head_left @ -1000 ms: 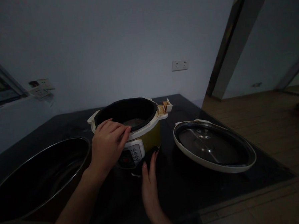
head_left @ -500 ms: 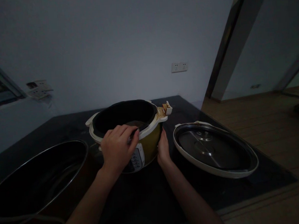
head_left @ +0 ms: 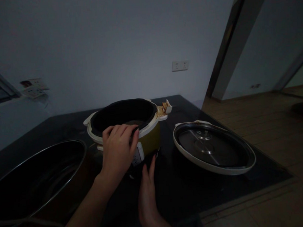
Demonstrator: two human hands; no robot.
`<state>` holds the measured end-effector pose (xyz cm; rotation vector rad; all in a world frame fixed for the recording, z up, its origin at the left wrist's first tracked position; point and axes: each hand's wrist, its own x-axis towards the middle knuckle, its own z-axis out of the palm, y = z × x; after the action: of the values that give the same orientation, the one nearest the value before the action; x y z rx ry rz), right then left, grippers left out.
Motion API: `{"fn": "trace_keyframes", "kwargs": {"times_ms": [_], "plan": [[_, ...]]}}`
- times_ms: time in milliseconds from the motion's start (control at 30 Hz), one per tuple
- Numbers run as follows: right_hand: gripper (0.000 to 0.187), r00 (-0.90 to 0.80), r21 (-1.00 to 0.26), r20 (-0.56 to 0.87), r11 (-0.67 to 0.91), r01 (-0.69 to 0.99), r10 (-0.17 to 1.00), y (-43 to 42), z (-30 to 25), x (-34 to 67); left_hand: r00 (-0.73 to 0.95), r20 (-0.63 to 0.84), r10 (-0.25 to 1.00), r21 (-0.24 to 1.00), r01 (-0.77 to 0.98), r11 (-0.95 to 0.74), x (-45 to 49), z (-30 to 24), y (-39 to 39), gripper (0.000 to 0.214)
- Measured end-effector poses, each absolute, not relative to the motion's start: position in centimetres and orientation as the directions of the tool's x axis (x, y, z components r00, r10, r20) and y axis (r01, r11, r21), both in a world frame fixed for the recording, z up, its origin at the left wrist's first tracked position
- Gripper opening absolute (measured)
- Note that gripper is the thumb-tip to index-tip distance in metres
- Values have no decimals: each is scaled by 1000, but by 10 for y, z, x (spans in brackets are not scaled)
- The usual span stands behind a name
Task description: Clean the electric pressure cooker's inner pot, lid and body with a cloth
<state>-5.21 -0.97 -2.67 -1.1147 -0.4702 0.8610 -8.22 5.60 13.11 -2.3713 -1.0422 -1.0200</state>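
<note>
An electric pressure cooker (head_left: 152, 137), olive green with a white rim and a dark inner pot, stands lidless on a dark tabletop. My left hand (head_left: 119, 142) is closed over its front rim, fingers inside and thumb outside. Below the control panel (head_left: 138, 154), my right hand (head_left: 147, 191) reaches up with stretched fingers, their tips at the cooker's lower front edge. Whether they touch it is too dark to tell. The cooker's round lid (head_left: 206, 151) lies inner side up on the right.
A large dark pot (head_left: 84, 154) with a shiny rim fills the left front, a pale cord (head_left: 32, 219) across its near side. The black tabletop (head_left: 181, 193) ends at the right above a tiled floor. Behind stands a wall with a socket (head_left: 179, 65).
My right hand has come off the cooker's right side and moved down and left to its lower front. My left hand keeps its hold on the rim. The view shifted slightly.
</note>
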Motion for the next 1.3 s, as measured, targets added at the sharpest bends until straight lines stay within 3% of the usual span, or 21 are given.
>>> {"fn": "trace_keyframes", "kwargs": {"times_ms": [100, 300, 500, 867, 1167, 1300], "plan": [[80, 537, -881, -188, 102, -463, 822, -14, -20, -55, 446, 734, 513, -15, 765, -644, -80, 127, 54, 22], [79, 631, -901, -100, 199, -385, 770, 13, -11, -14, 388, 781, 490, -10, 791, -611, -79, 119, 58, 25], [73, 649, -880, -48, 276, -388, 759, 37, -9, 19, 342, 772, 535, 88, 777, -624, -80, 125, 55, 28], [68, 567, -860, -123, 198, -471, 815, 22, -6, 42, 297, 742, 601, 298, 656, -693, -102, 128, 57, 44], [61, 584, -956, 45, 204, -209, 810, -28, 6, -7, 230, 764, 602, 382, 591, -710, -114, 125, 58, 46], [62, 589, -966, 32, 176, -188, 807, -31, -4, -6, 229, 770, 595, 393, 564, -726, -126, 122, 65, 46]]}}
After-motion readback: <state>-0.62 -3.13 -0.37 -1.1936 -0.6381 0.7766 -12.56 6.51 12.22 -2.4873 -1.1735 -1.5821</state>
